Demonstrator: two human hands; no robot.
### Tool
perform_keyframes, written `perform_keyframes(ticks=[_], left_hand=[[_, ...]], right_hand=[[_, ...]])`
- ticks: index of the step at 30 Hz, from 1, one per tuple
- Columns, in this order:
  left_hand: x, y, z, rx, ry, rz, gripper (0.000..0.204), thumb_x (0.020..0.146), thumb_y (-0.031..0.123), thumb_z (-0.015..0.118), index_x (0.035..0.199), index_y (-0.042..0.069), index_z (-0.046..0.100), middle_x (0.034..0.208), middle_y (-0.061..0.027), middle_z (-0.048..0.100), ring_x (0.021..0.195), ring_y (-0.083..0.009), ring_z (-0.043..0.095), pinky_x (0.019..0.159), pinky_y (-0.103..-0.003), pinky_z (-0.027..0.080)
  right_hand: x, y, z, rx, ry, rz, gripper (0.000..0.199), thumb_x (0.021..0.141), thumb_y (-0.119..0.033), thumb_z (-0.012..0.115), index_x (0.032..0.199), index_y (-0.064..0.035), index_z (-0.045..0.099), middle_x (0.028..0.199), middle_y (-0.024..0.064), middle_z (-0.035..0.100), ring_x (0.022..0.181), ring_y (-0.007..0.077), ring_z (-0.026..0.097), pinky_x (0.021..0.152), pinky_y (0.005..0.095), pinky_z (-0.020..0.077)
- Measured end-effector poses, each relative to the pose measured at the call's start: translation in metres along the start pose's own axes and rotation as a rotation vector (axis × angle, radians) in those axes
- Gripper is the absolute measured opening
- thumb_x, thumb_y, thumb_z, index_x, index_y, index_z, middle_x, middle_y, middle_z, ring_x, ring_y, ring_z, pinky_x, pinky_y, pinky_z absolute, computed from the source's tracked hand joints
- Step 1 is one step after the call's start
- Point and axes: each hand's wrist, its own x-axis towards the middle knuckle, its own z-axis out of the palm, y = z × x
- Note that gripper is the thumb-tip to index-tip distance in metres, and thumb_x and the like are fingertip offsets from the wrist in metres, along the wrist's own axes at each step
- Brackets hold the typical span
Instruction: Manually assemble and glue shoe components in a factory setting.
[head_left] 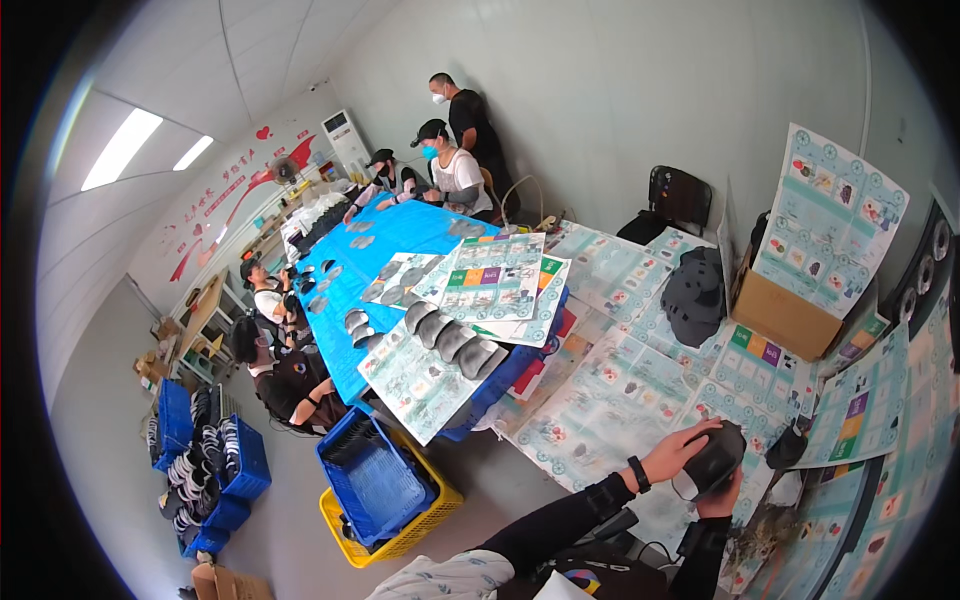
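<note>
At the lower right I hold a dark, rounded piece (712, 462) that looks like a cap brim. My left hand (678, 452) is wrapped over its near left side, with a black band on the wrist. From below and the right, my right hand (722, 497) grips the same piece, its fingers partly hidden. Beneath both hands lies a table covered with printed sheets (600, 410). A heap of dark grey caps (693, 298) rests farther back on it. To the left, a row of dark curved brims (450, 340) overlaps on a printed board (410, 390).
A long blue-covered table (345, 290) runs to the far left, with several people seated around it and a person (470, 120) standing behind. A blue crate (375, 480) sits in a yellow basket (430, 510) on the floor. Beside the sheets stand a cardboard box (780, 315) and black chair (680, 195).
</note>
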Motion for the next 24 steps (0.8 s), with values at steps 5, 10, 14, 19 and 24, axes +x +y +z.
perform_keyframes(ticks=[5, 10, 14, 19, 24], left_hand=[[0.041, -0.019, 0.050, -0.234, 0.074, -0.116, 0.039, 0.107, 0.020, 0.046, 0.141, 0.003, 0.052, 0.141, -0.0106, 0.057, 0.130, -0.0186, 0.051, 0.111, -0.031, 0.036], [0.080, -0.056, 0.058, -0.342, 0.040, -0.170, 0.038, 0.107, 0.020, 0.047, 0.139, 0.002, 0.054, 0.134, -0.0081, 0.062, 0.122, -0.0147, 0.054, 0.108, -0.030, 0.040], [0.097, -0.082, 0.072, -0.439, 0.061, -0.233, 0.039, 0.106, 0.021, 0.049, 0.139, 0.002, 0.054, 0.133, -0.0080, 0.062, 0.122, -0.0140, 0.054, 0.108, -0.030, 0.040], [0.115, -0.115, 0.080, -0.182, 0.045, -0.184, 0.038, 0.105, 0.022, 0.050, 0.137, 0.002, 0.056, 0.136, -0.0127, 0.062, 0.127, -0.0216, 0.055, 0.110, -0.032, 0.039], [0.116, -0.117, 0.077, -0.366, 0.108, -0.234, 0.038, 0.106, 0.023, 0.050, 0.137, 0.002, 0.055, 0.132, -0.0092, 0.062, 0.121, -0.0182, 0.056, 0.107, -0.030, 0.040]], right_hand=[[0.009, -0.056, -0.028, 0.118, 0.021, -0.060, 0.060, 0.101, -0.051, 0.049, 0.147, -0.0114, 0.046, 0.149, 0.0070, 0.050, 0.136, 0.0257, 0.047, 0.115, 0.0430, 0.0351], [0.040, -0.071, -0.090, 0.008, 0.074, -0.015, 0.053, 0.096, -0.042, 0.056, 0.135, -0.0054, 0.056, 0.133, 0.0049, 0.063, 0.124, 0.0222, 0.057, 0.108, 0.0399, 0.0404], [0.064, -0.073, -0.121, 0.086, 0.179, -0.022, 0.048, 0.095, -0.040, 0.056, 0.128, -0.0049, 0.059, 0.129, 0.0060, 0.064, 0.118, 0.0228, 0.060, 0.104, 0.0399, 0.0437], [0.088, -0.071, -0.143, -0.212, 0.257, -0.163, 0.049, 0.099, -0.037, 0.051, 0.135, -0.0042, 0.057, 0.132, 0.0087, 0.062, 0.121, 0.0241, 0.060, 0.105, 0.0390, 0.0445], [0.132, -0.073, -0.230, -0.302, 0.224, -0.070, 0.046, 0.100, -0.031, 0.053, 0.137, -0.0034, 0.056, 0.133, 0.0098, 0.062, 0.120, 0.0244, 0.060, 0.104, 0.0388, 0.0462]])
